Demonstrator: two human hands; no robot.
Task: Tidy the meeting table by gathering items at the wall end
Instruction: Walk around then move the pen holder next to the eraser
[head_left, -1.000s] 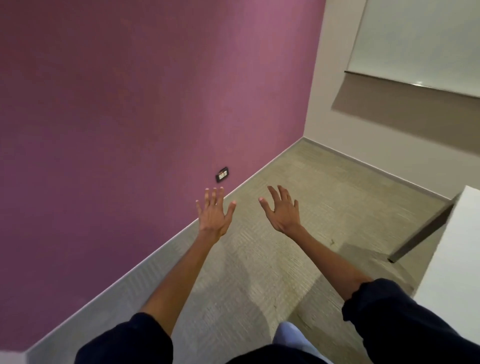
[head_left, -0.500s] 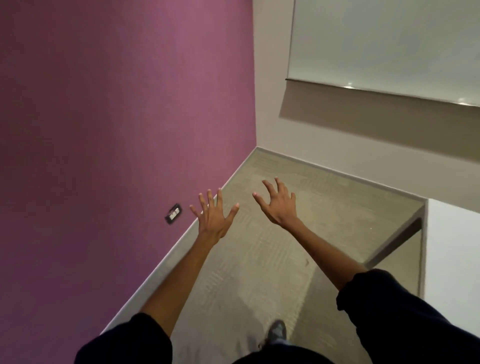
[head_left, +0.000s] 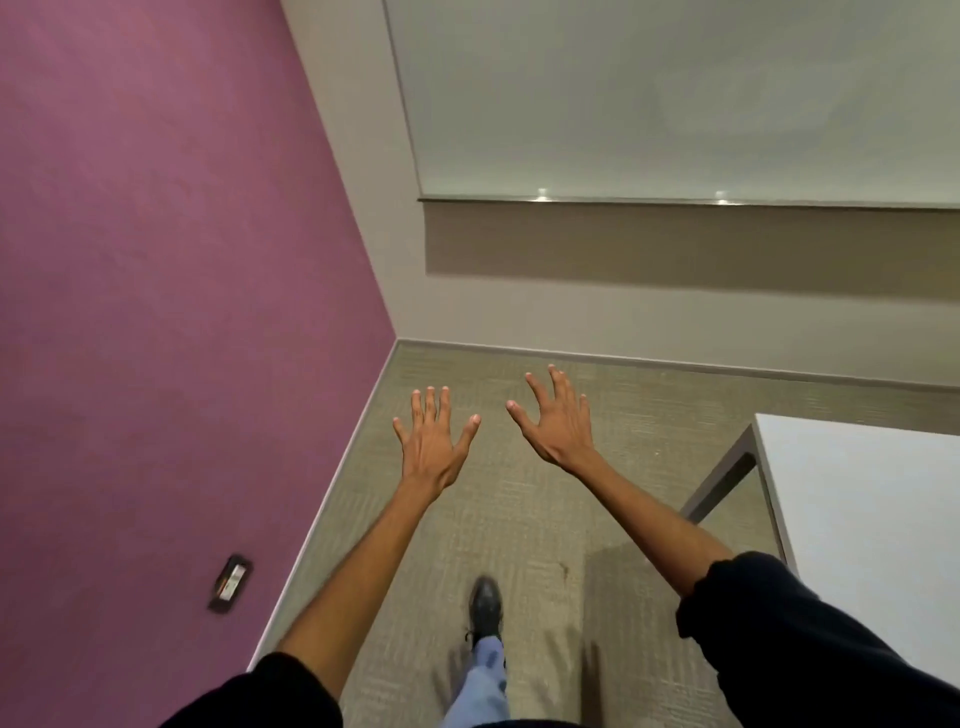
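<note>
Left hand (head_left: 431, 447) splayed, empty | right hand (head_left: 558, 426) splayed, empty | risk: walking past the meeting table (head_left: 857, 519) corner, hip may clip it

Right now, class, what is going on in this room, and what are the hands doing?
A person is walking along the carpet between the purple wall and the white table, one dark shoe stepping forward. Both the left hand and the right hand are stretched out in front, fingers spread, holding nothing. Only a bare corner of the table shows, with no items in view on it. A whiteboard hangs on the wall ahead.
</note>
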